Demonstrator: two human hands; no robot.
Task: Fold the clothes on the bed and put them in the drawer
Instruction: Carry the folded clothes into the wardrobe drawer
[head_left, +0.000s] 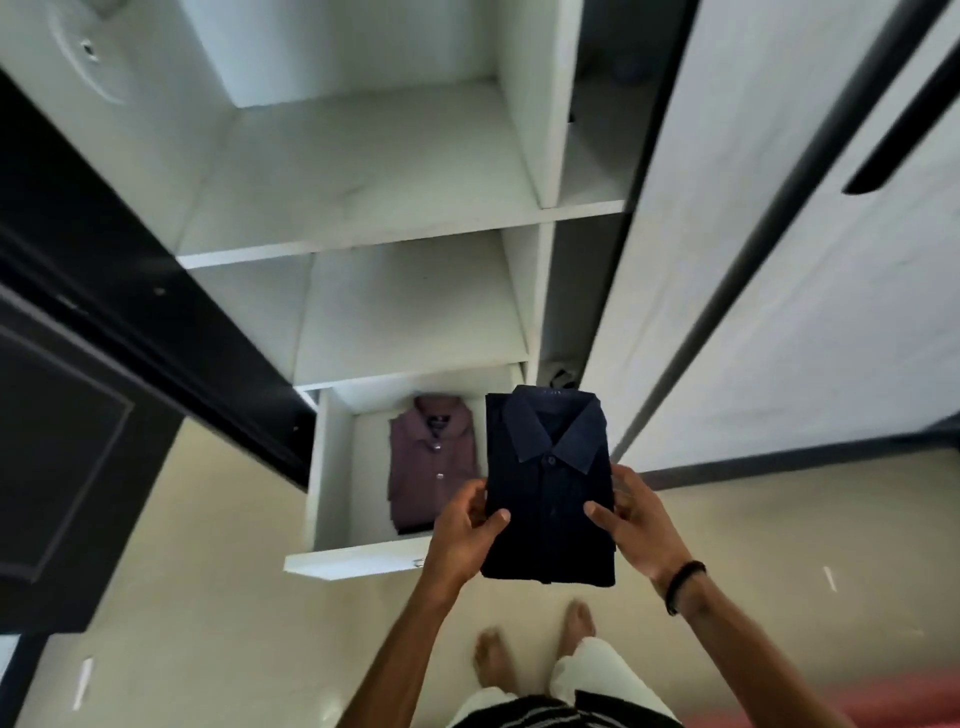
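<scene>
Head view: pale floor beneath open white drawer, wardrobe shelves above.

An open drawer juts from the bottom of the wardrobe, below two shelves. One folded shirt lies in the drawer, collar toward the back. A second folded shirt is held above the drawer's right side, between the left hand and right hand, just beside the first.

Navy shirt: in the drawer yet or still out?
Out. Both hands, left hand and right hand, hold the folded navy shirt above the open drawer, beside the maroon shirt.
</scene>
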